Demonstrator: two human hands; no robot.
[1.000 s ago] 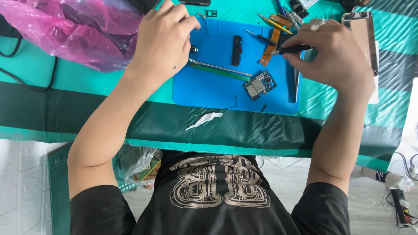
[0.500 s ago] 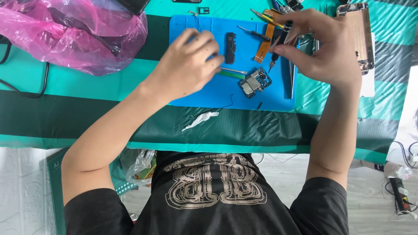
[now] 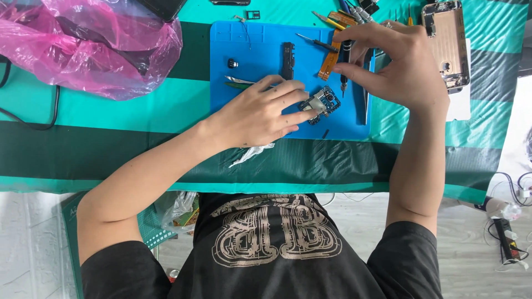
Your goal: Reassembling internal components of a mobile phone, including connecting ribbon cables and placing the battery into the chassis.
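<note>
Screwdriver (image 3: 344,63) in R hand (image 3: 402,69); L hand (image 3: 266,113) steadies board (image 3: 320,102).

The blue mat (image 3: 249,50) looks like matt, smooth rubber. The small circuit board (image 3: 321,102) shows shiny metal parts. The tweezers (image 3: 239,81) are bright metal. The pink bag (image 3: 83,50) is thin, glossy, crinkled plastic. The striped green cloth (image 3: 111,144) covering the counter has a slight woven sheen
</note>
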